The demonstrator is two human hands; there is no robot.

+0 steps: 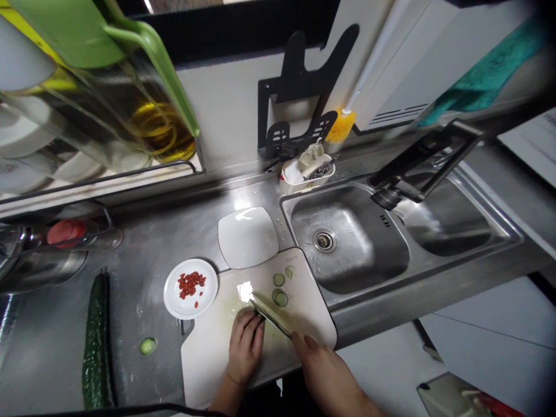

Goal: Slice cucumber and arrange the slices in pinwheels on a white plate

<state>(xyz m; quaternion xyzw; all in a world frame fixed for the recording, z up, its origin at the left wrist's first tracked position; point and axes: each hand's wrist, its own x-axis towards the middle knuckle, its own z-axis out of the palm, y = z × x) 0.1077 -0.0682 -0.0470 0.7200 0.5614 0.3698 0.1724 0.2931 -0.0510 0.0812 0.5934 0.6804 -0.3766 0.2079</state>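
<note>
My right hand [319, 365] is closed around the handle of a kitchen knife [273, 318], its blade slanting up and left over the white cutting board [204, 359]. Beside the blade, my left hand [247, 341] has its fingers curled down on the board over a dark green piece of cucumber [259, 315], mostly hidden by the fingers. Several thin cucumber slices [280, 297] lie on the board to the right of the knife. A whole cucumber [96, 341] rests on the steel counter at the left, and a cut cucumber end [147, 346] lies between it and the board.
A small white plate of red berries [191, 285] overlaps the board's left corner. Behind the board sits a white square plate [247, 237]. The steel sink [351, 231] with a black faucet [417, 168] is at the right. Oil bottles [160, 127] stand on a rack at upper left.
</note>
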